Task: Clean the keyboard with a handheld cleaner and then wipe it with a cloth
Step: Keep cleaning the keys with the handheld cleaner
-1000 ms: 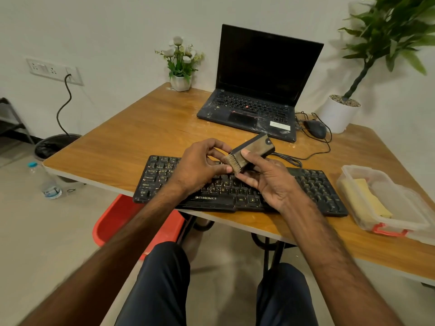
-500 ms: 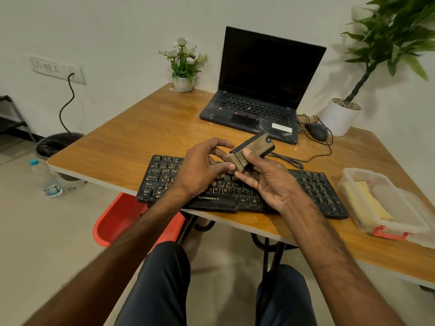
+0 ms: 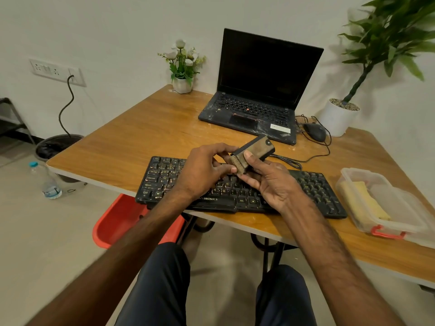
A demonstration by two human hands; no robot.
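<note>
The wooden table (image 3: 146,137) fills the middle of the frame, with a black keyboard (image 3: 315,191) at its lower edge. Above the keys, the right hand (image 3: 270,182) grips the handheld cleaner (image 3: 256,147), and the left hand (image 3: 202,170) pinches its bristle end. The yellow cloth (image 3: 362,198) lies in a clear container (image 3: 390,229) at lower right.

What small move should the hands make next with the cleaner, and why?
Probably lower the handheld cleaner brush-first onto the keyboard. The right hand holds it above the keys, the left hand pinches its brush end, and the yellow cloth lies in its box.
</note>
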